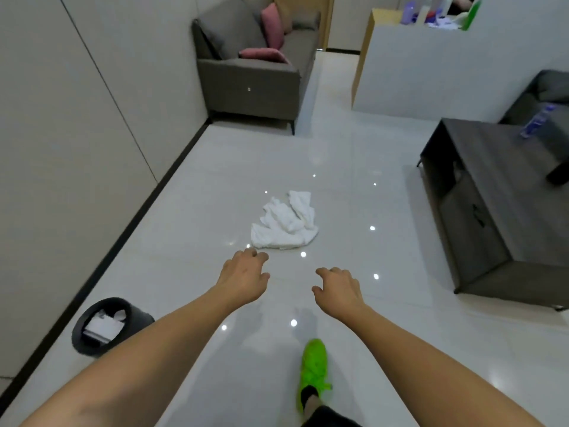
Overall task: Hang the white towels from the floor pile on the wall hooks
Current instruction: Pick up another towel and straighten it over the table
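A crumpled pile of white towels [284,224] lies on the glossy pale floor in the middle of the view. Both my arms reach forward toward it. My left hand [244,277] hovers just below the pile's near edge, fingers loosely curled and holding nothing. To its right, my right hand [338,288] is a little farther from the pile, fingers also loosely bent and empty. No wall hooks are in view.
A black waste bin [106,326] with paper stands by the left wall. A grey sofa [252,72] with pink cushions sits at the back. A dark low table [498,204] is at the right. My green shoe [314,369] is on the floor below my hands.
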Demonstrator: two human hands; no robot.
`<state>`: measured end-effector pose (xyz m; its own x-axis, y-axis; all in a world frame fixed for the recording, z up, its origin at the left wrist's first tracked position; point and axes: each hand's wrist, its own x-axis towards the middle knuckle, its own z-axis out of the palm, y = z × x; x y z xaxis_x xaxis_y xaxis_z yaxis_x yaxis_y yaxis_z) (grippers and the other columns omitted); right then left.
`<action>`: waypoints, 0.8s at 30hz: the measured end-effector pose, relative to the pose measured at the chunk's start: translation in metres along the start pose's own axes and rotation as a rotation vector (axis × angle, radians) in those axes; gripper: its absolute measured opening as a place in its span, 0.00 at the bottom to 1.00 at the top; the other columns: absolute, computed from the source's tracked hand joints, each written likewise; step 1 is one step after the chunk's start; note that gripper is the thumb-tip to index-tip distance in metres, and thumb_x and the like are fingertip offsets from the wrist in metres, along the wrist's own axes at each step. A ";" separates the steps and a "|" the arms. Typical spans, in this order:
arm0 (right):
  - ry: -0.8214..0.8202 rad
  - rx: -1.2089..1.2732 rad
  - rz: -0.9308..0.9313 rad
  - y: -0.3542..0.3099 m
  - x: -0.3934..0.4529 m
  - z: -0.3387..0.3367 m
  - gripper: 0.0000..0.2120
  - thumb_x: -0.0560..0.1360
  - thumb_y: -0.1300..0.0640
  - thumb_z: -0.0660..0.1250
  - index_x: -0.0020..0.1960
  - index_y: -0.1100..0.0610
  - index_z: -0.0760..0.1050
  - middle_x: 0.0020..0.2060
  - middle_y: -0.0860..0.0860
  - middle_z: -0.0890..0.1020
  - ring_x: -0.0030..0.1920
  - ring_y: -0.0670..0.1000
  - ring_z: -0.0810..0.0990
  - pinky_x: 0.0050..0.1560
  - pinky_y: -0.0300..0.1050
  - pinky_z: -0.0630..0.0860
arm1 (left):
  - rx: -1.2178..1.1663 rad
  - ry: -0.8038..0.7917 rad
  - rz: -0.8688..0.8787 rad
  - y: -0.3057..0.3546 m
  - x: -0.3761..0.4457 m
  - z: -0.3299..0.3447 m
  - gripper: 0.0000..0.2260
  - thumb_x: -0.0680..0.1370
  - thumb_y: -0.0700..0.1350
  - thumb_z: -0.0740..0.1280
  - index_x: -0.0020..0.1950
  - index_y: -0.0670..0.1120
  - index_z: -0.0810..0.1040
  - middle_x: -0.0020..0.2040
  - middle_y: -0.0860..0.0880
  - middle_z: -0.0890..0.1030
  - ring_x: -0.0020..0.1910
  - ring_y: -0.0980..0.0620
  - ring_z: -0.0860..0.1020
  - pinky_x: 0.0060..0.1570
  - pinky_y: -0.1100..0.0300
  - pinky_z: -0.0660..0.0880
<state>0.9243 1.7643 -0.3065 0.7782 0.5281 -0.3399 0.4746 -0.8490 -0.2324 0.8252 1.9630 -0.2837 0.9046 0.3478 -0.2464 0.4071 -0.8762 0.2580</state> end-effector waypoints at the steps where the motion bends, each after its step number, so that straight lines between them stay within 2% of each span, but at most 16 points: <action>1: -0.003 0.004 0.020 0.007 0.021 -0.002 0.22 0.80 0.48 0.59 0.72 0.53 0.68 0.62 0.55 0.76 0.63 0.58 0.73 0.60 0.52 0.69 | 0.003 -0.015 0.013 0.002 0.023 0.004 0.22 0.80 0.52 0.61 0.73 0.49 0.68 0.67 0.46 0.71 0.63 0.44 0.71 0.61 0.49 0.71; 5: -0.024 0.036 0.071 0.033 0.119 -0.008 0.22 0.80 0.48 0.60 0.72 0.52 0.68 0.60 0.54 0.77 0.62 0.58 0.73 0.61 0.52 0.70 | 0.020 -0.076 0.016 0.004 0.122 0.018 0.22 0.80 0.53 0.61 0.73 0.49 0.68 0.68 0.46 0.71 0.64 0.44 0.71 0.61 0.50 0.71; 10: -0.157 0.071 0.097 0.049 0.233 -0.021 0.23 0.80 0.47 0.60 0.73 0.51 0.67 0.63 0.54 0.76 0.65 0.57 0.72 0.62 0.52 0.70 | 0.014 -0.208 -0.067 -0.005 0.230 0.012 0.22 0.80 0.53 0.60 0.74 0.49 0.67 0.68 0.46 0.71 0.64 0.45 0.71 0.61 0.51 0.71; 16: -0.210 0.097 0.069 0.048 0.355 -0.046 0.22 0.79 0.48 0.61 0.72 0.53 0.69 0.61 0.55 0.77 0.63 0.58 0.74 0.61 0.52 0.72 | -0.117 -0.203 -0.185 -0.022 0.336 -0.007 0.22 0.80 0.51 0.62 0.74 0.48 0.68 0.68 0.45 0.71 0.65 0.44 0.71 0.61 0.51 0.72; 24: -0.371 0.099 0.082 0.031 0.475 0.000 0.21 0.79 0.50 0.62 0.71 0.53 0.71 0.58 0.55 0.79 0.60 0.58 0.77 0.59 0.52 0.74 | -0.199 -0.289 -0.283 -0.083 0.451 0.030 0.21 0.78 0.49 0.65 0.71 0.46 0.72 0.64 0.41 0.74 0.63 0.41 0.73 0.61 0.50 0.72</action>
<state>1.3090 1.9893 -0.4750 0.6017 0.4449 -0.6633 0.3608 -0.8924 -0.2711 1.1955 2.1829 -0.4446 0.6936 0.4322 -0.5763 0.6750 -0.6693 0.3104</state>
